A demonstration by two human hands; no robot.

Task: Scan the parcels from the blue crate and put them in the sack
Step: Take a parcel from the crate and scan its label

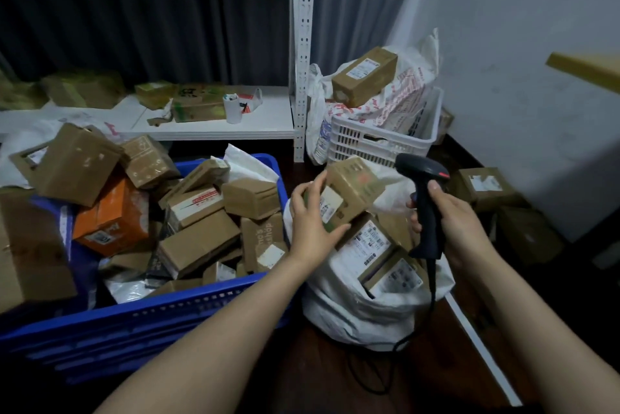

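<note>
My left hand [310, 222] grips a small brown cardboard parcel [352, 190] with a white label, held just above the open white sack [365, 309]. My right hand [459, 229] holds a black barcode scanner [424, 202] by its handle, its head beside the parcel, its cable hanging to the floor. Several labelled boxes lie inside the sack. The blue crate [161, 313] at the left is heaped with several brown boxes and an orange one [112, 217].
A white crate [379, 141] behind the sack holds printed bags and a long brown box [365, 76]. White metal shelving [302, 54] stands behind the blue crate. More boxes [483, 188] sit on the dark floor by the right wall.
</note>
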